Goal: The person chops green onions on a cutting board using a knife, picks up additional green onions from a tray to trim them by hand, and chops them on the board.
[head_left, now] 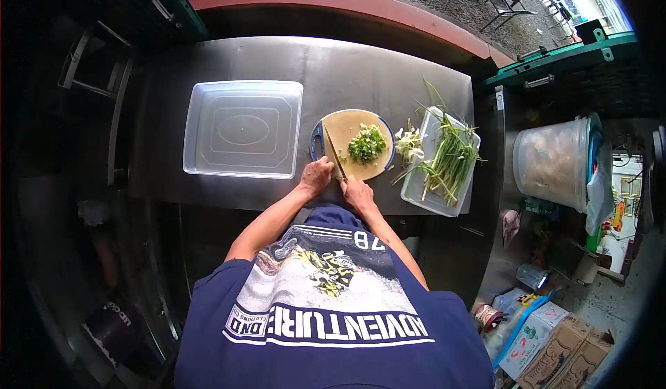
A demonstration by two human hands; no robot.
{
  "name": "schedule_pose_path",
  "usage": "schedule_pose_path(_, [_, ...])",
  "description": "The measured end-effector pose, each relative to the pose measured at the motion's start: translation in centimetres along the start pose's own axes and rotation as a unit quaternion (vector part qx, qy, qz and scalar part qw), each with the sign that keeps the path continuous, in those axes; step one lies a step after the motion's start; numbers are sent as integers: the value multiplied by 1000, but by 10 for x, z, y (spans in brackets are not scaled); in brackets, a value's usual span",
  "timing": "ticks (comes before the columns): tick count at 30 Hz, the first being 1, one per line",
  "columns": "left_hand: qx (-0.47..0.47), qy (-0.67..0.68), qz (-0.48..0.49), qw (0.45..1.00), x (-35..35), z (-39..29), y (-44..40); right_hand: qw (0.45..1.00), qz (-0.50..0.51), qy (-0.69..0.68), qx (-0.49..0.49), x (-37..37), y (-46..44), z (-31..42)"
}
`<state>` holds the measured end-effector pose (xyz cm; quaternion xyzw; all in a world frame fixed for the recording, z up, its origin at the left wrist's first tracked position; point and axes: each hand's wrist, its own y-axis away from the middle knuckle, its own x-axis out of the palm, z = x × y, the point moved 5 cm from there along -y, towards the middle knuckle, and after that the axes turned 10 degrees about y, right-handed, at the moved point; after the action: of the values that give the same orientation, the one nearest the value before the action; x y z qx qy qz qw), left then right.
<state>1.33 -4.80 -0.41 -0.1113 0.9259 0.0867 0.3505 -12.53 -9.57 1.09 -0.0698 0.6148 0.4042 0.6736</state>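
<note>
Knife (333,148) over the board (344,120), chopped greens (366,144) at its three o'clock
I see the right hand (359,194) gripping it; the left hand's (317,174) hold I can't tell (best kept curled, clear of the blade).

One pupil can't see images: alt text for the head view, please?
A person's right hand holds a knife over a board beside chopped greens, left hand close by; clear tub left, spring onions in a tray right.
</note>
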Motion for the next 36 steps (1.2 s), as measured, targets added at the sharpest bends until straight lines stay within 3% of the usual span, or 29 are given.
schedule_pose_path(2, [9, 16, -45, 999, -3, -8, -5, 999, 0, -10, 51, -15, 5, -5])
schedule_pose_path(6, [64, -49, -112, 990, -18, -15, -2, 997, -1, -54, 50, -31, 20, 5])
schedule_pose_path(12, [66, -39, -125, 989, -18, -11, -2, 994, 18, -94, 47, -33, 38, 3])
schedule_pose_path(15, [112, -65, -118, 985, -14, -11, 1, 993, 24, -117, 18, -28, 42, 3])
schedule_pose_path(30, [111, -99, -55, 987, -19, -11, 8, 997, 68, -25, -25, -7, 40, 3])
schedule_pose_path(36, [108, -109, -42, 987, -20, -14, 10, 999, 51, 1, 11, 2, 10, 8])
